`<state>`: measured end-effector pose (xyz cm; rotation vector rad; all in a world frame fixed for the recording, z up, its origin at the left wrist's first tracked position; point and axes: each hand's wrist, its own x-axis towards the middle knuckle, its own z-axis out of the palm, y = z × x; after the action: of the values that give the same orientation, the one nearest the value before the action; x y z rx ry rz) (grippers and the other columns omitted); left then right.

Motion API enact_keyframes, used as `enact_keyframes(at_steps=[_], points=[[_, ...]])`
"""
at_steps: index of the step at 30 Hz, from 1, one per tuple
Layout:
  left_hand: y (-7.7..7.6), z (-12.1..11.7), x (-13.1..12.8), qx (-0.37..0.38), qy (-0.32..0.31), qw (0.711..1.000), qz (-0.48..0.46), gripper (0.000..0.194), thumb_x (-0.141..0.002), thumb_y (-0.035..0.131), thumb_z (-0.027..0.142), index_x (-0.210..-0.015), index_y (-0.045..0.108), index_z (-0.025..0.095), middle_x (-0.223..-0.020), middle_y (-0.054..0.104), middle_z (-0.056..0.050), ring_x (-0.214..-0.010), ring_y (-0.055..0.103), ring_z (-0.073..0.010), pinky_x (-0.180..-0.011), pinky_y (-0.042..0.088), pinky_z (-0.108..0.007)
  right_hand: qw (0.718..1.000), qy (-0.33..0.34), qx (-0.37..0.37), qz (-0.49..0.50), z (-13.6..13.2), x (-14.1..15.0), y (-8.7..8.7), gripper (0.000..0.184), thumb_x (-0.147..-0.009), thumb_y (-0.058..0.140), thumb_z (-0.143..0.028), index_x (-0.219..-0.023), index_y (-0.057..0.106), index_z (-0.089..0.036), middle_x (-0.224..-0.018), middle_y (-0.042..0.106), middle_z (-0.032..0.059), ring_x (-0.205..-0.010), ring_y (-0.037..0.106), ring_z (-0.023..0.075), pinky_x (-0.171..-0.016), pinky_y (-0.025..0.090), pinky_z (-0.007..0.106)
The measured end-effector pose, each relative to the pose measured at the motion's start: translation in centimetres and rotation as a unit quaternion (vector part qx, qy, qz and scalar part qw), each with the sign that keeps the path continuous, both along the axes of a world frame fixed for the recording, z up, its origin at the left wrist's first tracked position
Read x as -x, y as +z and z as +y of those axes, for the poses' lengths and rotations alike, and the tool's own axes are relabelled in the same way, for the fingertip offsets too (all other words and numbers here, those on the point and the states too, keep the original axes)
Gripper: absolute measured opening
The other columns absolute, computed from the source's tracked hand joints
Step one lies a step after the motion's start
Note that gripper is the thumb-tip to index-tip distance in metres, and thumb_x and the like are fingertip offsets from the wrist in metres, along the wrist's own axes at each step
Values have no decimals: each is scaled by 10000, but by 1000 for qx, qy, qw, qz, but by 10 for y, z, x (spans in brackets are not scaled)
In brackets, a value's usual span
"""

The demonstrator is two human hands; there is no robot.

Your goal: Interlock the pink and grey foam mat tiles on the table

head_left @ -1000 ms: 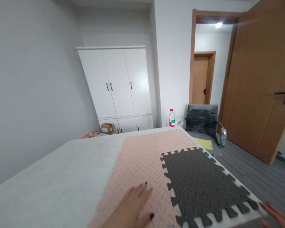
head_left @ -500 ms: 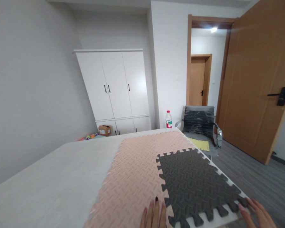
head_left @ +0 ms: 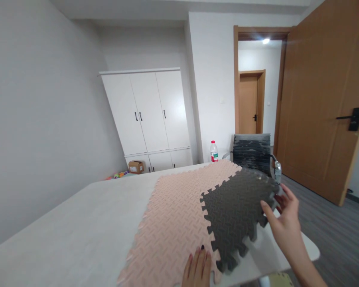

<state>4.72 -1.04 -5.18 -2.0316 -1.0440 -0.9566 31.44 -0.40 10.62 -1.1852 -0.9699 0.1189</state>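
From where I stand, the right hand (head_left: 287,223) has the near outer corner of the dark mat (head_left: 233,215) between thumb and part-curled fingers, holding it up off the bench (head_left: 107,223); how far the fingers wrap underneath is hard to make out. The dark mat's toothed inner edge lies against the pink mat (head_left: 170,215), which is flat on the bench. The left hand (head_left: 197,267) rests on the pink mat, fingers straight, gripping nothing. A red-capped bottle (head_left: 214,153) stands upright near the far end.
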Motion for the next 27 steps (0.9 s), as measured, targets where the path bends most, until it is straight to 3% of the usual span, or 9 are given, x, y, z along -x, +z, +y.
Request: enact_keyframes(at_steps=[4, 7, 10, 13, 17, 20, 23, 27], points=[[-2, -3, 3, 30, -16, 999, 13, 415, -888, 378, 360, -1129, 670, 190, -1110, 701, -83, -1045, 649, -248, -841, 552, -389, 989, 84, -47, -113, -4, 56, 41, 673, -860, 535, -364, -1448, 226, -250, -1437, 348, 113, -1262, 412, 255, -1034, 382, 465], [-1, -6, 2, 43, -22, 999, 8, 502, -886, 345, 475, -1143, 664, 183, -1122, 694, -100, -1057, 642, -260, -848, 544, -404, 969, 164, -44, -179, -12, 87, 48, 666, -890, 492, -326, -1472, 178, -258, -1491, 281, 90, -1330, 341, 248, -1095, 320, 471], [5, -9, 1, 47, -26, 999, -5, 459, -863, 413, 457, -1168, 653, 213, -1096, 702, -110, -1049, 645, -255, -858, 538, -388, 962, 190, -21, -193, -17, 100, 34, 775, -874, 530, -352, -1494, 77, -245, -1528, 192, 89, -1381, 245, 261, -1126, 261, 490], [14, -13, -1, 44, -27, 999, -10, 430, -846, 463, 409, -1209, 629, 249, -1076, 708, -106, -1022, 656, -253, -851, 540, -384, 976, 156, 6, -149, -16, 96, 10, 825, -848, 571, -399, -1489, 80, -229, -1517, 210, 110, -1386, 220, 280, -1122, 245, 512], [20, -15, 0, 41, -30, 999, -10, 434, -855, 453, 375, -1247, 600, 261, -1060, 714, -99, -998, 667, -246, -866, 536, -377, 990, 125, 38, -45, -12, 78, -12, 668, -838, 574, -447, -1397, 292, -213, -1328, 477, 120, -1199, 476, 254, -1012, 399, 440], [18, -14, 1, 44, -32, 998, -13, 440, -865, 426, 382, -1243, 603, 244, -1066, 713, -100, -1011, 663, -245, -866, 537, -370, 991, 115, 60, -15, -9, 67, -17, 468, -840, 562, -469, -1212, 449, -208, -1101, 608, 82, -971, 584, 211, -838, 487, 333], [15, -13, 3, 45, -33, 998, -17, 430, -872, 405, 365, -1223, 616, 233, -1070, 713, -95, -1024, 658, -239, -849, 546, -359, 992, 98, 80, -2, -7, 62, -17, 352, -840, 551, -490, -1034, 515, -199, -893, 633, 44, -767, 581, 180, -668, 484, 281], [13, -13, 4, 49, -34, 998, -18, 423, -867, 403, 343, -1213, 622, 237, -1073, 713, -87, -1016, 663, -231, -840, 555, -350, 996, 40, 76, -3, 3, 45, -13, 340, -820, 550, -517, -897, 541, -187, -812, 611, 36, -732, 553, 179, -653, 457, 297]])
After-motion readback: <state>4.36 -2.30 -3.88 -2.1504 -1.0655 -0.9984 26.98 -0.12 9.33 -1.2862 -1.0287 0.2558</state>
